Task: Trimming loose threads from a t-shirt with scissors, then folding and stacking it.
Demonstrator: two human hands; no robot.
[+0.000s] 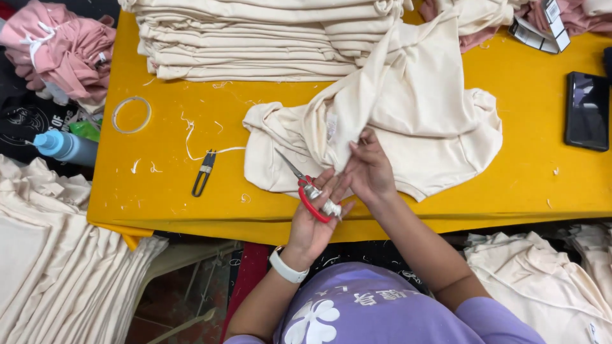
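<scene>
Cream garment (414, 121) bunched on yellow counter (529, 114), centre toward 1 o'clock | right hand (368, 169) grip pinches a fabric fold | left hand (313, 220) grip closed around red-handled scissors (306, 188), blades at 11 o'clock | risk: blades so near the pinch may nick cloth or fingers | black clipper (204, 173) at 9 o'clock

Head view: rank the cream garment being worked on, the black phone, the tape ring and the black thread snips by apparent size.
1. cream garment
2. black phone
3. tape ring and black thread snips: too close to rank; the ring is wider, the snips longer.
</scene>
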